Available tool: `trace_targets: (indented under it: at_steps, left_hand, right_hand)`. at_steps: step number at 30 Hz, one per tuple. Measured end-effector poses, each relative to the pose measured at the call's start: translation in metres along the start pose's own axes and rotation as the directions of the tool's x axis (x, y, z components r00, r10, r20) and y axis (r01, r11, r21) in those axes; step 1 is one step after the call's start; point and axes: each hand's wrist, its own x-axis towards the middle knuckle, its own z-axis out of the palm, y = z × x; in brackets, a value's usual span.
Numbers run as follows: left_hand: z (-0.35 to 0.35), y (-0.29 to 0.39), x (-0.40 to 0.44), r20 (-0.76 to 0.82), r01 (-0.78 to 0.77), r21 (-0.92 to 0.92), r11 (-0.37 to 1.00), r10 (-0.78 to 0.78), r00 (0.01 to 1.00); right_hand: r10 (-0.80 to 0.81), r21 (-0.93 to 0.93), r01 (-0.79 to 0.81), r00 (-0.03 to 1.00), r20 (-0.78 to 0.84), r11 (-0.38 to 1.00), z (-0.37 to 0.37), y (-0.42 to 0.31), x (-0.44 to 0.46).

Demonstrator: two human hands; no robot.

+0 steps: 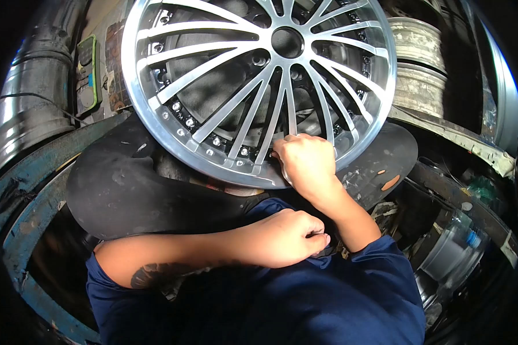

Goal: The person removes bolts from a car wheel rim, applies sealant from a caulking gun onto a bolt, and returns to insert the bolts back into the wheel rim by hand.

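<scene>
Workshop, cluttered, metal parts on either side of where I sit; items listed from nearest outward.

1. Navy-blue short-sleeved shirt [270, 305], mine.
2. My left hand [302, 237], fingers curled into a loose fist before the shirt, apart from the work; contents, if any, cannot be told.
3. My right hand [308, 161], fingers bent over the wheel's near edge, touching it; whether they grip the lip or something small is hidden.
4. Black trousers [115, 178], pale-marked, torn near the right knee.
5. Large silver multi-spoke metal wheel [287, 63], face up across my legs. Step in hand, as I judge it: close handwork at the near lip, by the spoke ends. Next move calls for a steady wheel and careful fingers at that narrow edge. Condition: spokes brushed bright, outer lip mirror-like, round centre bore open, recesses dark; shiny bolt heads ring the inner edge, clearest at near left.
6. Worn blue metal frame [20, 236], to the left.
7. Green-edged flat dark case [86, 63], perhaps a phone, left of the wheel.
8. Stacked pale, scuffed metal rims [417, 89], beyond my right knee.
</scene>
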Motion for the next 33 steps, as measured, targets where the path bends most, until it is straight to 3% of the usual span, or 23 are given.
trace_targets:
  at_steps: [3,4,7,8,9,11,12,15,16,19,26,28,30,32,33]
  left_hand:
    - [0.005,-0.012,0.008,-0.026,0.007,-0.197,0.98,-0.012,1.0]
    - [0.003,-0.009,0.009,-0.054,-0.08,-0.332,0.94,0.066,0.996]
    - [-0.008,-0.008,0.002,-0.015,0.039,-0.772,0.634,-0.079,0.997]
    - [-0.008,-0.005,0.001,-0.143,-0.084,-0.832,0.548,-0.065,0.988]
    - [-0.006,-0.008,0.002,-0.271,-0.246,-0.834,0.493,0.022,0.962]
    - [-0.007,-0.005,0.008,-0.385,-0.372,-0.832,0.411,0.054,0.921]
    - [-0.012,-0.009,0.006,-0.335,-0.357,-0.853,0.382,0.126,0.934]
    - [-0.006,0.004,0.009,-0.376,-0.377,-0.887,0.266,0.058,0.925]
    - [-0.008,0.009,0.006,-0.352,-0.361,-0.886,0.292,0.083,0.932]
    - [-0.007,0.002,0.01,-0.335,-0.351,-0.927,0.134,0.13,0.933]
    - [-0.012,0.002,0.008,-0.302,-0.33,-0.927,0.181,0.164,0.939]
    - [-0.008,0.005,0.011,-0.397,-0.394,-0.678,0.62,0.143,0.907]
    - [-0.007,0.004,0.013,-0.39,-0.389,-0.665,0.638,0.148,0.909]
    - [-0.01,0.0,0.013,-0.29,-0.327,-0.911,0.249,0.176,0.941]
    - [-0.011,0.002,0.012,-0.284,-0.316,-0.92,0.232,0.161,0.945]
  right_hand:
    - [-0.018,0.016,0.018,1.0,0.015,1.0,-0.004,0.002,-0.001]
    - [-0.022,0.02,0.022,0.999,0.032,1.0,-0.008,0.004,-0.002]
    - [-0.005,0.257,0.037,0.992,-0.124,0.966,-0.038,0.017,-0.011]
    - [0.093,0.376,-0.025,0.982,-0.163,0.926,-0.051,0.023,-0.017]
    - [0.154,0.464,-0.03,0.961,-0.232,0.885,-0.061,0.03,-0.024]
    - [0.263,0.623,-0.057,0.933,-0.244,0.78,-0.088,0.037,-0.038]
    - [0.242,0.625,-0.035,0.938,-0.25,0.78,-0.103,0.035,-0.045]
    - [0.109,0.687,0.085,0.966,-0.235,0.722,-0.117,0.022,-0.059]
    - [0.074,0.7,0.099,0.974,-0.212,0.707,-0.118,0.019,-0.06]
    - [0.051,0.615,0.07,0.983,-0.177,0.785,-0.116,0.011,-0.061]
    - [-0.013,0.481,0.121,0.975,-0.222,0.868,-0.099,0.01,-0.059]
    - [-0.04,0.457,0.12,0.983,-0.18,0.881,-0.102,0.011,-0.058]
    - [-0.049,0.467,0.13,0.982,-0.183,0.875,-0.102,0.013,-0.058]
    - [-0.04,0.512,0.158,0.971,-0.234,0.844,-0.098,0.016,-0.055]
    - [-0.038,0.508,0.148,0.975,-0.221,0.848,-0.1,0.014,-0.054]
